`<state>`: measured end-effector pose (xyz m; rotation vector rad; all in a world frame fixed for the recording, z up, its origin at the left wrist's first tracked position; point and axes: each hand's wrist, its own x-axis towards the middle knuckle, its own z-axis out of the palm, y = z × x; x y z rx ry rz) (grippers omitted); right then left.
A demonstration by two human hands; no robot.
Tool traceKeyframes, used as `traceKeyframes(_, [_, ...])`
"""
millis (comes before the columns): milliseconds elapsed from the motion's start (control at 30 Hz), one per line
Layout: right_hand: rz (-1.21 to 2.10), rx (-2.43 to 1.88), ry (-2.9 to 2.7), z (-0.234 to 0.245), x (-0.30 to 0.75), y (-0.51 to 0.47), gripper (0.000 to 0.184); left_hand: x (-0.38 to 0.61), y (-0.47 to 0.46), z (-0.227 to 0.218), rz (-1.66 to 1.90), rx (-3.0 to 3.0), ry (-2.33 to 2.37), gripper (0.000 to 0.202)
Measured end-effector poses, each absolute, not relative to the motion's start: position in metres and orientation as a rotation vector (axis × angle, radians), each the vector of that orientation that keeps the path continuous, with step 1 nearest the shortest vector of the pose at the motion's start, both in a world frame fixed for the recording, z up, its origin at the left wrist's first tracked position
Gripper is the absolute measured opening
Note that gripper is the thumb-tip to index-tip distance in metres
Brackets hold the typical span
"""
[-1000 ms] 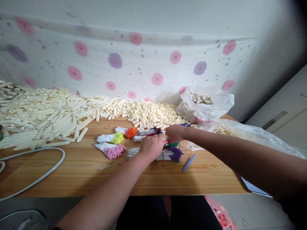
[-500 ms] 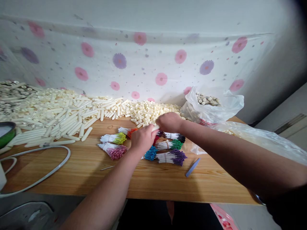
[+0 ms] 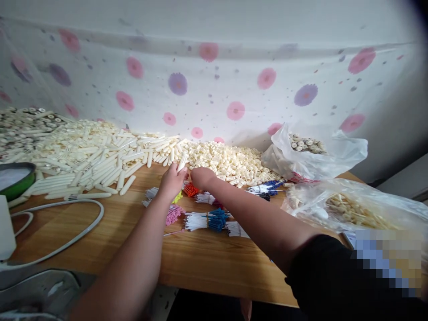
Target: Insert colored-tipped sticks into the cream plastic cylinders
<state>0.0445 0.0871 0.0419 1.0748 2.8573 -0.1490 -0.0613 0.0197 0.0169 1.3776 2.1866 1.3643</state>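
My left hand (image 3: 171,182) is closed around a cream pen barrel (image 3: 182,161), whose upper end sticks out above the fingers. Just to its right, my right hand (image 3: 203,178) has its fingers curled together over the bundle of orange-ended pen refills (image 3: 190,189); what they pinch, if anything, is hidden. Around the hands lie more bundled refills with white shafts: yellow-ended ones (image 3: 177,197) and pink-ended ones (image 3: 174,214) partly behind my left arm, blue-ended ones (image 3: 216,220) in front, and dark blue-ended ones (image 3: 274,187) to the right.
Loose cream barrels (image 3: 103,171) are heaped at the left. Short slotted cream pieces (image 3: 230,162) form a pile behind my hands. Plastic bags (image 3: 346,154) with parts stand at the right. A white cable (image 3: 96,218) loops near a green bowl (image 3: 20,189) on the wooden table (image 3: 133,249).
My hands have moved left and come apart from each other. The right one has gone to the orange-ended refills, while the left keeps hold of the barrel. The camera view has shifted slightly.
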Motion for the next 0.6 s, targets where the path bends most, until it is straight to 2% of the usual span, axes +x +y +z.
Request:
traceKeyframes(367, [-0.079,1.117,2.869,0.038,0.036,0.079,0.026,-0.065,0.023,0.012,1.003,1.444,2.372,0.022])
traceKeyframes(600, [-0.071,1.165,2.818,0.042,0.034,0.078,0.034,-0.065,0.022,0.012,0.954,1.486,2.403,0.017])
